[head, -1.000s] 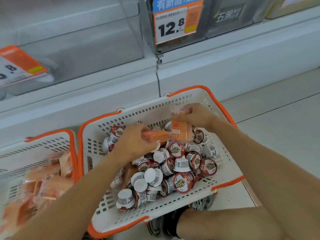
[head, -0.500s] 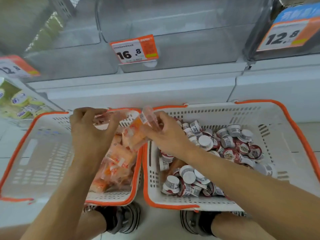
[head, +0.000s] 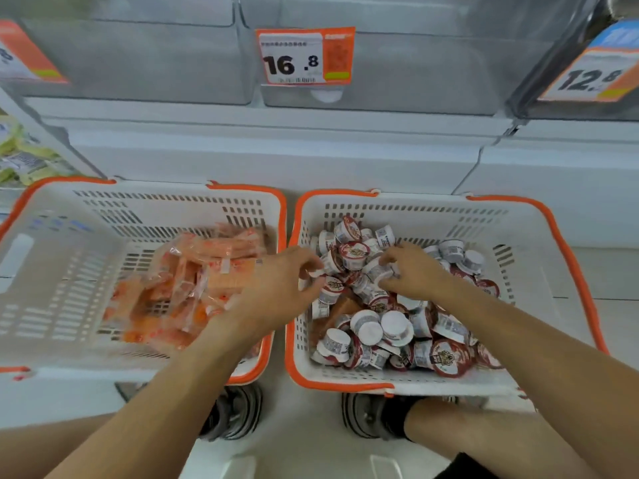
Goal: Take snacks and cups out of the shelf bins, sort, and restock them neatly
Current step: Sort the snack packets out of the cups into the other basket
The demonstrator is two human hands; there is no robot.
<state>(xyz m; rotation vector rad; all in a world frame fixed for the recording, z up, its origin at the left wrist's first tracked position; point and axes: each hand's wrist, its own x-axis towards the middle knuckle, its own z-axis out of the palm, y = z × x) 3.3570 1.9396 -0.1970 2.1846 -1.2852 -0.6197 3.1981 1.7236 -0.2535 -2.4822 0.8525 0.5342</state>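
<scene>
Item 1: right basket (head: 539,216), cups (head: 397,326) heaped loosely; 1 orange packet (head: 340,307) sat buried among them.
Item 2: left basket (head: 45,216), orange snack packets (head: 193,278) piled.
Item 3: left hand (head: 276,288), fingers curled at the cups; I could not tell if it gripped.
Item 4: right hand (head: 413,271), likewise unclear.
Risk, I judged: digging could spill cups over the rim.

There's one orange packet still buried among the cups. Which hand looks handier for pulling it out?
Probably the left hand. It hovers at the right basket's left edge, right above the stray orange packet, and the packet basket sits on its side. The right hand is busy among the cups.
</scene>
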